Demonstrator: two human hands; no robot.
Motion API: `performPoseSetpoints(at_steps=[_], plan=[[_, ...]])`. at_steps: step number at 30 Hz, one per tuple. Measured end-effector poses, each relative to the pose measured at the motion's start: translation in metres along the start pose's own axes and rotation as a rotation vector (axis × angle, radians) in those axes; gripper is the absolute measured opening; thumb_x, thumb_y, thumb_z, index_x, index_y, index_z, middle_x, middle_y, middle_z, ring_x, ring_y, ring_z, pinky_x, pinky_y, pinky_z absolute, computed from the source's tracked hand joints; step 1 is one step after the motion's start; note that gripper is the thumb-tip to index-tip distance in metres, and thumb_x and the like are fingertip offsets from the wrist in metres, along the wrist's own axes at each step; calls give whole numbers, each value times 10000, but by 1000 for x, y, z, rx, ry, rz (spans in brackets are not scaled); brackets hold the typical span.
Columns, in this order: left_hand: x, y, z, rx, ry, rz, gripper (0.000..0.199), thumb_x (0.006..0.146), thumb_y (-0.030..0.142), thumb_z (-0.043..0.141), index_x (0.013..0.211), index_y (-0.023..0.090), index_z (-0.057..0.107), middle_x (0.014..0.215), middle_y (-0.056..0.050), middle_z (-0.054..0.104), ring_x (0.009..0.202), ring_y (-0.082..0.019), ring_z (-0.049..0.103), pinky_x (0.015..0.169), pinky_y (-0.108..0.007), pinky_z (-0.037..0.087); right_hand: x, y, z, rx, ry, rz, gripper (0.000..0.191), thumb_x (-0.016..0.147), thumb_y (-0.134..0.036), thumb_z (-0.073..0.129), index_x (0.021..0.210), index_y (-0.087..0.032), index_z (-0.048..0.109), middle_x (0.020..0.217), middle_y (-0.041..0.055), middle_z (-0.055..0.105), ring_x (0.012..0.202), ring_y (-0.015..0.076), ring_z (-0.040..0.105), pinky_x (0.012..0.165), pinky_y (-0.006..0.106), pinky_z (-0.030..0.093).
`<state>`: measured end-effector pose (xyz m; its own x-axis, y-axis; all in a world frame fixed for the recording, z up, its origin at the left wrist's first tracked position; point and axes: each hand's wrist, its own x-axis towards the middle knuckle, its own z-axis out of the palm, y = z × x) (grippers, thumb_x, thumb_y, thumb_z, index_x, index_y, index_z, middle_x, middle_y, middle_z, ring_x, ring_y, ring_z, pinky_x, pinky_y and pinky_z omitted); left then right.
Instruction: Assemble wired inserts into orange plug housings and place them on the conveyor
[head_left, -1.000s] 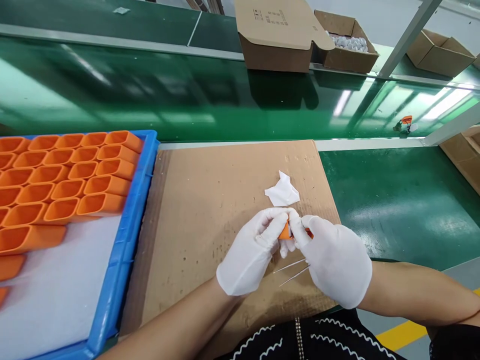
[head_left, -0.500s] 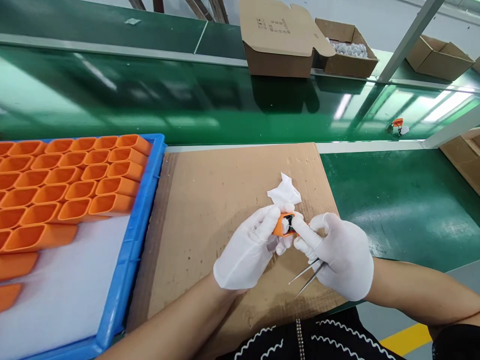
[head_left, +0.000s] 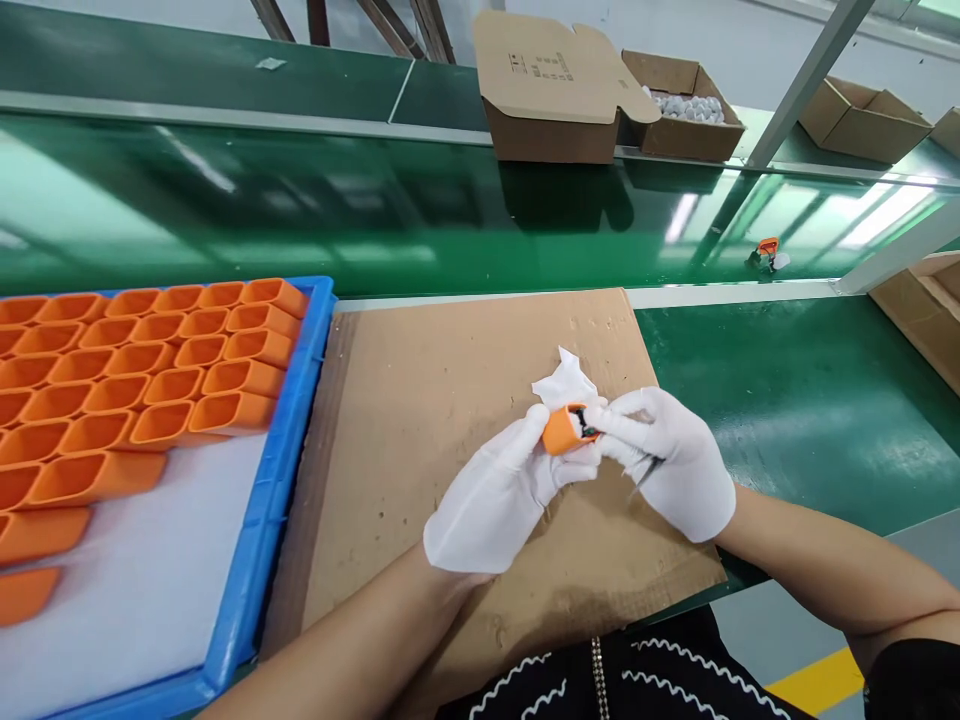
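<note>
My left hand point(head_left: 487, 500), in a white glove, is closed round a small orange plastic shell point(head_left: 558, 432). White and black parts show in the shell's open end, which faces right. My right hand point(head_left: 671, 465), gloved too, has its thumb and fingertips at that opening. Metal tweezers point(head_left: 645, 474) are tucked in the right hand, mostly hidden by the fingers. What the right fingertips pinch there, if anything, cannot be made out. A crumpled white piece of paper or cloth point(head_left: 562, 380) lies just behind the shell on a cardboard sheet point(head_left: 427, 400).
At left, a blue tray point(head_left: 244, 560) holds rows of orange shells point(head_left: 234, 412). Beyond the cardboard runs a glossy green belt point(head_left: 390, 235), with a small orange assembly point(head_left: 766, 250) on it. Cardboard boxes point(head_left: 551, 135) stand on the far ledge; one box point(head_left: 686, 145) contains whitish parts.
My right hand has moved up and turned, so the tweezers' tips no longer point out towards me. The orange shell has tilted, showing more of its side. The camera view has shifted slightly.
</note>
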<state>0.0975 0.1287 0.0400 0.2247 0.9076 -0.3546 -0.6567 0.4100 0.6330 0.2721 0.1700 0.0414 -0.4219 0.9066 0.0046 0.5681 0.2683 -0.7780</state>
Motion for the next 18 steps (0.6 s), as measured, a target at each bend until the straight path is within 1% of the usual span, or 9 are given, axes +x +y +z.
performPoseSetpoints(at_steps=[2,4,5,7,9,12,14,16,18], plan=[[-1,3,-1,-9,2,-75,378,766,432,872,1044,189,792,1166,-60,747,900,-172,719,822,-273,644,5,5,-1,103,49,1,390,945,-549,553,833,-213,716,841,54,665,761,181,606,647,307,467],[-3,5,-2,0,17,-105,387,785,394,865,1107,197,775,1226,-74,737,971,-199,736,856,-290,649,7,6,-1,269,48,65,393,881,-579,593,857,-197,680,877,62,680,746,168,600,636,301,475],[-3,4,-3,5,31,-105,408,784,393,868,1127,197,766,1199,-81,748,957,-200,745,820,-275,654,6,5,-1,373,14,136,406,840,-595,625,843,-191,659,829,47,669,672,145,569,585,283,452],[-3,2,-6,26,58,-100,467,759,411,886,1142,178,755,1071,-95,777,868,-194,758,708,-239,651,5,2,0,555,-94,327,447,764,-622,694,780,-183,615,645,-17,577,506,89,427,471,244,333],[-1,-2,-8,51,78,-92,490,725,434,905,1084,136,755,929,-98,781,769,-181,751,624,-216,632,4,-2,1,658,-195,483,476,703,-625,753,747,-178,599,516,-72,462,446,61,299,440,230,219],[1,-6,-9,47,82,-79,478,673,461,931,939,113,740,796,-78,764,670,-153,723,576,-200,611,4,-5,2,743,-250,600,439,669,-547,808,790,-170,616,441,-83,440,432,66,296,452,228,199],[1,-7,-9,33,90,-80,492,635,470,949,907,122,734,786,-72,765,669,-154,725,579,-201,609,4,-5,3,759,-247,643,400,683,-484,817,834,-164,633,440,-72,466,427,71,312,452,227,216],[1,-6,-7,32,104,-86,509,617,478,955,923,132,741,820,-74,774,703,-167,738,601,-211,613,4,-3,4,741,-254,641,378,719,-475,805,852,-158,648,456,-70,465,424,68,304,444,224,220],[1,-4,-6,40,84,-87,508,639,515,934,931,140,754,856,-77,778,747,-183,745,641,-233,624,3,0,4,684,-236,546,366,778,-514,756,822,-167,650,503,-56,484,433,72,326,439,226,256]])
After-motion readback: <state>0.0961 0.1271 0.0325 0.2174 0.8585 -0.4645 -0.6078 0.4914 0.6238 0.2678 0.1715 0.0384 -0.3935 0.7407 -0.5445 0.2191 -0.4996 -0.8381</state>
